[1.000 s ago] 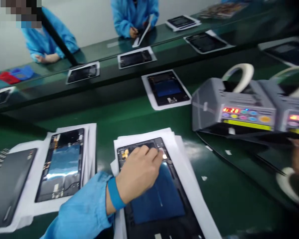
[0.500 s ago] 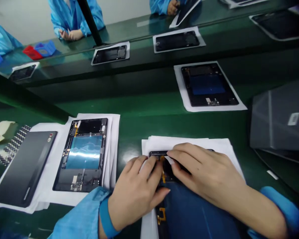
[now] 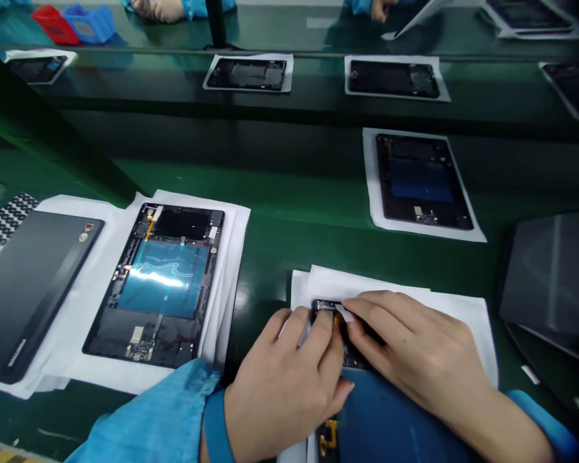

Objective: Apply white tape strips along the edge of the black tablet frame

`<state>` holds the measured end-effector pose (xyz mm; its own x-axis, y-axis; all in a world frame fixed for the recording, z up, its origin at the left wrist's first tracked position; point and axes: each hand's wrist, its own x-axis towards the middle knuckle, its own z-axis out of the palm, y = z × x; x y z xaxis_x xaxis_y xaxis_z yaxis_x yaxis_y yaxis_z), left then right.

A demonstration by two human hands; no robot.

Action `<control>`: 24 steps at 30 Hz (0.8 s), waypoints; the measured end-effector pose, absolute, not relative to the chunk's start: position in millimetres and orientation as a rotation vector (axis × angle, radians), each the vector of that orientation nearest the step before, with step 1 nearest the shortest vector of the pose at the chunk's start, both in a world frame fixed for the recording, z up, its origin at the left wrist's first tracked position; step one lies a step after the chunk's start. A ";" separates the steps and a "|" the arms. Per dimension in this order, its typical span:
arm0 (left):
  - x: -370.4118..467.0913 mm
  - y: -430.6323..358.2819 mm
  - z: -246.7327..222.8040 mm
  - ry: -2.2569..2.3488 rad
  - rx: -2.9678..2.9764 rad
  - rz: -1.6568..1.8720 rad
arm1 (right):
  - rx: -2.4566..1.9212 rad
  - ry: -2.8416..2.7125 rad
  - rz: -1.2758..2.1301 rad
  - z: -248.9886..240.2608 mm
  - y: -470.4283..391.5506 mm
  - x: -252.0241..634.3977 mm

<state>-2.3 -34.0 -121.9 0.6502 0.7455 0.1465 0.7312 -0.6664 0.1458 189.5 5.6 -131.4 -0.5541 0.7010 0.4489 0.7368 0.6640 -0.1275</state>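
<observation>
Fingers of the right hand are drawn together on a small white strip at the top end of the tablet; the left hand has its fingers bent close together on the tablet's top left corner, and whether they grip anything cannot be told. Both hands cover much of the tablet, which lies open on white paper on the glossy green counter. To its left, an open tablet lies on a loose stack of sheets, its blue panel shiny and wrinkled, and further left is a closed tablet, smooth and dark grey. Right of the tablet stands a grey machine, with a thin cable on the counter below. Beyond the tablet, a far tablet lies on its own sheet; a dark green post slants down beyond it to the left. Farther off on that side are a red bin and a blue bin, side by side. Small pale lettering runs along the closed tablet's near edge, too small to read.
</observation>
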 end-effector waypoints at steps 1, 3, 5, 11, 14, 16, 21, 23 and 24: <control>-2.1 -34.2 -121.9 1.249 2.789 0.299 | -1.114 -2.422 -0.121 -131.5 5.6 189.0; -1.8 -34.3 -122.1 1.251 2.793 0.298 | -1.105 -2.442 -0.146 -131.8 5.3 188.4; -1.8 -34.2 -122.5 1.254 2.799 0.296 | -1.097 -2.458 -0.161 -131.6 4.8 187.8; -4.1 -34.2 -123.4 1.263 2.804 0.290 | -1.081 -2.571 -0.200 -125.9 3.8 186.0; -4.9 -34.9 -123.3 1.256 2.815 0.296 | -1.092 -2.687 -0.224 -121.4 1.9 183.1; -3.5 -34.2 -124.1 1.252 2.824 0.294 | -1.109 -2.735 -0.231 -119.4 -0.7 180.0; 5.1 -30.1 -123.4 1.256 2.836 0.246 | -1.139 -2.719 -0.295 -118.2 -13.3 177.3; -0.4 -34.9 -112.0 1.257 2.862 0.171 | -1.159 -2.665 -0.215 -119.2 -25.2 183.6; -7.8 -40.1 -101.6 1.231 2.888 0.124 | -1.155 -2.629 -0.128 -120.7 -33.9 189.3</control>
